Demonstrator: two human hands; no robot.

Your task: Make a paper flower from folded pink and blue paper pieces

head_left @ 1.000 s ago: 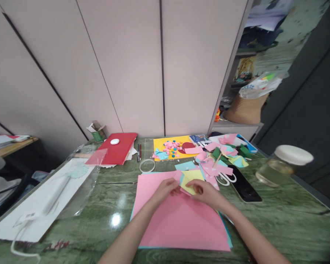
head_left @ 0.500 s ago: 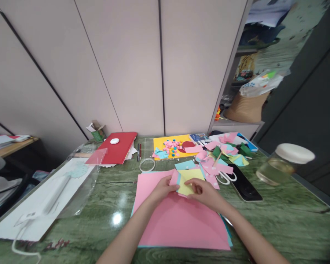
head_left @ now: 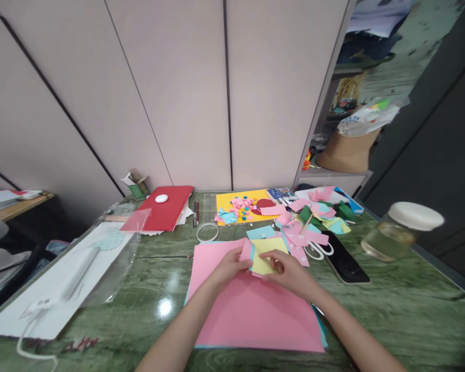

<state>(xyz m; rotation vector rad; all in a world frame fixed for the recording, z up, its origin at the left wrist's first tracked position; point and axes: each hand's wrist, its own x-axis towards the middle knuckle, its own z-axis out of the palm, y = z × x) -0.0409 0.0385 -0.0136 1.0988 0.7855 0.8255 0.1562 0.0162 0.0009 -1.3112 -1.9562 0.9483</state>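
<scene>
A small layered piece of folded paper [head_left: 261, 264], yellow on top with pink and light blue edges, is between my hands. My left hand [head_left: 231, 265] is closed on its left side, thumb on top of the pink and blue fold. On the right, my right hand [head_left: 292, 272] has its index finger on the yellow face and its thumb at the lower edge; the other fingers curl in. Beneath both hands lies a stack of large sheets, with a pink sheet [head_left: 256, 320] uppermost and blue showing at the edges.
Paper scraps [head_left: 294, 230], white-handled scissors [head_left: 315, 251] and a phone [head_left: 344, 258] lie right of the stack. A lidded jar [head_left: 397, 235] stands farther right. Behind are a tape roll [head_left: 207, 232], a yellow sheet [head_left: 222, 201] with small pieces, and a red folder [head_left: 166, 214].
The hands and the folded paper have barely moved; both hands keep the same hold.
</scene>
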